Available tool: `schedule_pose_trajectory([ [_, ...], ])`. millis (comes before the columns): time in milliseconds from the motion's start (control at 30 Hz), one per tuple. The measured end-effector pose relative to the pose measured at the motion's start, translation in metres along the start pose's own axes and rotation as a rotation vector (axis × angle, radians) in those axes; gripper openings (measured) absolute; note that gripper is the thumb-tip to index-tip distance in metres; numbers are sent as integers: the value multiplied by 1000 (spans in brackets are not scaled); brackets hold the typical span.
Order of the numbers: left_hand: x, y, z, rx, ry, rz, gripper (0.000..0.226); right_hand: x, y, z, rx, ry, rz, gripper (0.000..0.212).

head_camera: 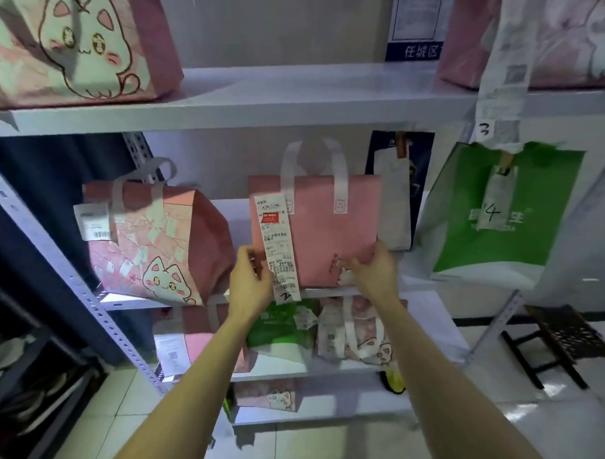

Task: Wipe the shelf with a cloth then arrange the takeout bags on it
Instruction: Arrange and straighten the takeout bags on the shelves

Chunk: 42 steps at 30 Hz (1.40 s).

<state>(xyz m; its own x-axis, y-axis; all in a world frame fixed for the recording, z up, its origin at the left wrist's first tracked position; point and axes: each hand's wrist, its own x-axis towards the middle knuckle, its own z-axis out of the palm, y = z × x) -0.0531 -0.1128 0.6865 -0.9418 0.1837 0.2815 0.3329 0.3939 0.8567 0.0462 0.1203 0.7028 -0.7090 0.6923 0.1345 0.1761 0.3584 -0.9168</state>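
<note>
Head-camera view: two bare forearms reach up to a metal rack. The left hand (251,279) grips the lower left corner of a plain pink takeout bag (328,237), and the right hand (368,269) clasps its lower right corner. The bag is upright at the front of the middle shelf (412,281), with a long receipt (280,249) marked 2 hanging down its face. It is probably best slid back squarely, centred between the cat-print bag (156,245) and the green bag (493,215), receipt outward.
</note>
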Motion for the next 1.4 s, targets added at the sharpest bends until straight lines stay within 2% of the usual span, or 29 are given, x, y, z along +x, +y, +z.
schedule_pose_trajectory([
  [200, -70, 17, -29, -9, 134, 95, 20, -71, 0, -29, 32, 11, -116, 37],
  [333, -113, 45, -55, -63, 229, 192, 27, -117, -23, -52, 35, 40, -230, 37],
  [500, -156, 95, -93, -164, 424, 424, 37, -164, -64, -90, 211, 71, -426, 42],
  [667, -134, 177, -124, -235, 546, 654, 46, -147, -144, -130, 283, 163, -687, 40],
  [800, -67, 244, -141, -280, 536, 760, 33, -92, -222, -151, 332, 203, -803, 40],
  [900, -12, 280, -147, -297, 517, 756, 36, -46, -265, -156, 309, 237, -823, 37],
  [1033, 55, 294, -141, -163, 539, 704, 37, 10, -291, -146, 264, 233, -767, 37],
  [1133, 94, 284, -128, -110, 481, 550, 30, 50, -289, -131, 105, 128, -621, 39],
  [1233, 115, 264, -115, -66, 369, 421, 36, 82, -275, -118, -64, -23, -464, 44],
  [1400, 136, 244, -109, 27, 366, 438, 36, 112, -265, -99, -217, 7, -426, 34],
])
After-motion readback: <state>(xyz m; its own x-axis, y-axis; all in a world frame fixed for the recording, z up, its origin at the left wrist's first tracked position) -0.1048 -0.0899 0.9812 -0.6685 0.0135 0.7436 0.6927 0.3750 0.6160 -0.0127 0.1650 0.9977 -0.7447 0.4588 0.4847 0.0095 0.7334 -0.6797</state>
